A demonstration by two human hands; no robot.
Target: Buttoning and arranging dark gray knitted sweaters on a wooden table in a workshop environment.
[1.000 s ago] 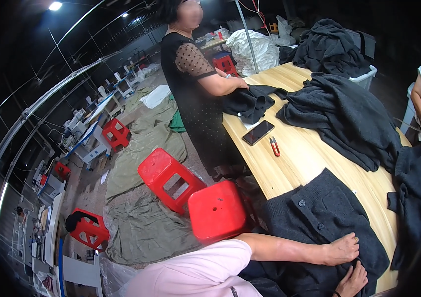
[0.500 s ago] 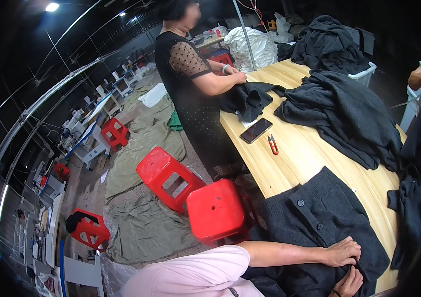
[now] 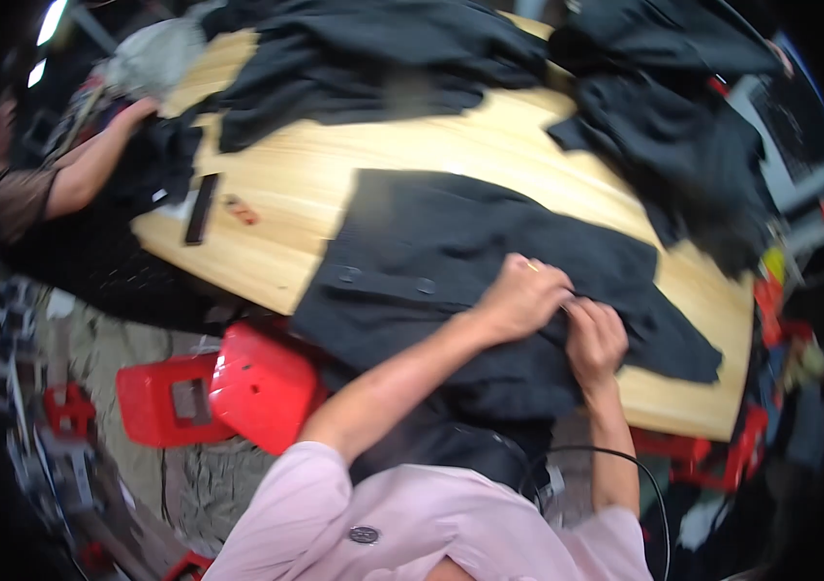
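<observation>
Head view: the dark sweater (image 3: 489,232) lies on the table (image 3: 301,169), long from left to right, under both hands. The left hand (image 3: 525,298) is nearer its buttons (image 3: 425,287). The right hand (image 3: 598,339) is just beside. Fingers are bent close together; blur hides any pinch.

I note motion blur: thread snips (image 3: 241,210) smeared, charcoal cardigan (image 3: 489,232) soft; wood-grain tabletop (image 3: 286,174) bright, background dim; ceiling light (image 3: 52,21) glaring upper left; fisheye rim black.
</observation>
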